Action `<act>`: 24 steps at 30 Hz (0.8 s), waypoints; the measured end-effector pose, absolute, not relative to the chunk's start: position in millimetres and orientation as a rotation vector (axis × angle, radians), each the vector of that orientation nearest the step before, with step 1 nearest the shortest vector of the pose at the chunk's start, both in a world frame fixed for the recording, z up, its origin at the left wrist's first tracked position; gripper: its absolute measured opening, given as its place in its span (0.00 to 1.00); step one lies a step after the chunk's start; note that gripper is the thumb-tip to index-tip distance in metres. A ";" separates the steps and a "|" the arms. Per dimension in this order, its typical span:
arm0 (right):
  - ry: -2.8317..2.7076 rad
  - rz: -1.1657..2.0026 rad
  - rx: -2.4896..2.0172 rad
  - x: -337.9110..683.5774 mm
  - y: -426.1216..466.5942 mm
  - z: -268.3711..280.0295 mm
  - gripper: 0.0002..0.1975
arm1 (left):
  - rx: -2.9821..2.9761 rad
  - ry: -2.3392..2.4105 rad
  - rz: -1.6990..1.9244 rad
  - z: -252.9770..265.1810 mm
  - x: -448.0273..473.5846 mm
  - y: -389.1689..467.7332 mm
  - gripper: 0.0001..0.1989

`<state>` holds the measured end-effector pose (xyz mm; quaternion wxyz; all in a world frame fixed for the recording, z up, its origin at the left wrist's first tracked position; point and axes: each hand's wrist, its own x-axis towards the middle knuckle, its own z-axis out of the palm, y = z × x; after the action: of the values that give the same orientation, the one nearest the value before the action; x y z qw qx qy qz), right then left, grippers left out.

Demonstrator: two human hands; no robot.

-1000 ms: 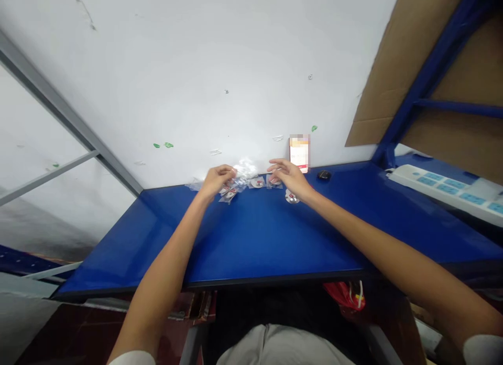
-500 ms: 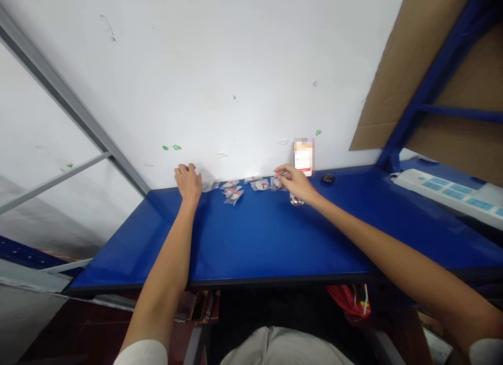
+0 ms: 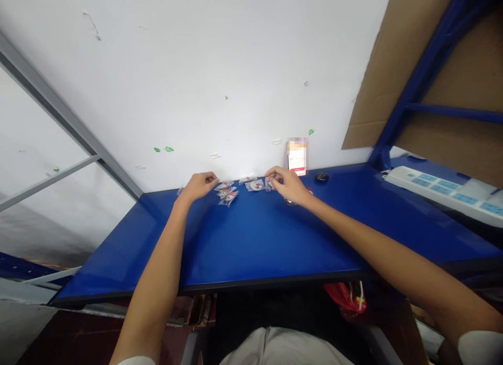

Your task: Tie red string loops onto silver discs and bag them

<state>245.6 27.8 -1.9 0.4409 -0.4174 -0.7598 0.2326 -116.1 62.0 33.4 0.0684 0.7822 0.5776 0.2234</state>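
Note:
My left hand [image 3: 199,186] is at the back left of the blue table, its fingers closed and bent toward a small pile of clear plastic packets [image 3: 228,195]. Whatever may be between those fingertips is hidden. My right hand [image 3: 290,185] has thumb and fingers closed on a clear packet [image 3: 269,185], partly covered by the fingers. Between the hands lie more packets [image 3: 255,185] with round, pale and red contents. A shiny round metal piece [image 3: 290,202] shows under my right hand.
A lit phone [image 3: 297,163] leans on the white wall behind my right hand. Right of it sits a small black object [image 3: 321,177]. A white power strip [image 3: 444,189] lies at the right. The blue table [image 3: 251,244] ends in a dark front edge.
My left hand has moved right, toward the packet pile, and its fingers have closed. My right hand stays at the same packet. The view has shifted slightly.

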 end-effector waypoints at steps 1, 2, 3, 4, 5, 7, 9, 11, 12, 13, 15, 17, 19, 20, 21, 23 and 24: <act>-1.891 0.566 -1.031 245.2 27.4 -1.7 0.12 | 2.343 1.593 0.565 37.7 -109.5 57.4 0.16; -1.899 0.555 -1.025 244.8 27.2 -1.8 0.12 | 2.325 1.503 0.460 40.4 -102.6 53.1 0.17; -1.908 0.543 -1.022 244.6 27.2 -2.2 0.12 | 2.315 1.467 0.361 41.2 -95.5 49.5 0.19; -1.918 0.531 -1.023 244.3 27.4 -2.7 0.12 | 2.317 1.478 0.281 40.1 -88.7 46.8 0.21; -1.928 0.518 -1.025 244.2 27.6 -3.3 0.11 | 2.339 1.517 0.223 37.4 -82.4 45.1 0.21; -1.946 0.499 -1.031 244.0 28.0 -4.3 0.11 | 2.423 1.607 0.168 30.0 -72.4 44.3 0.17; -1.955 0.485 -1.032 244.1 28.1 -4.7 0.11 | 2.508 1.671 0.171 24.5 -66.8 45.0 0.11; -1.959 0.480 -1.023 244.1 28.0 -4.7 0.11 | 2.553 1.699 0.234 24.5 -64.9 44.9 0.07; -1.960 0.482 -1.014 244.0 27.8 -4.7 0.11 | 2.556 1.694 0.297 26.6 -64.4 44.2 0.05; -1.960 0.488 -1.004 243.8 27.6 -4.9 0.11 | 2.540 1.667 0.384 29.7 -63.9 43.0 0.05; -1.960 0.523 -0.986 242.6 26.9 -6.3 0.10 | 2.412 1.529 0.581 36.1 -60.8 39.3 0.07; -1.948 0.590 -0.977 240.1 25.9 -9.2 0.11 | 2.129 1.300 0.728 38.9 -53.6 34.8 0.11; -1.920 0.718 -0.961 236.3 24.8 -13.3 0.14 | 1.797 1.061 0.797 35.3 -41.6 30.3 0.13; -1.900 0.816 -0.935 233.9 24.4 -15.7 0.16 | 1.661 0.967 0.816 31.2 -34.2 28.2 0.14; -1.876 0.928 -0.893 231.5 24.2 -18.1 0.18 | 1.555 0.898 0.838 25.9 -26.2 26.3 0.14; -1.814 1.132 -0.785 226.8 24.6 -22.7 0.20 | 1.417 0.840 0.897 13.4 -10.3 23.2 0.13; -1.777 1.189 -0.748 225.0 25.2 -24.6 0.21 | 1.369 0.836 0.929 7.2 -3.3 22.1 0.13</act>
<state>225.0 25.2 -24.6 0.4244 -0.2990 -0.7103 0.4753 -3.3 22.1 7.2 0.6002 0.5907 0.3607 0.4009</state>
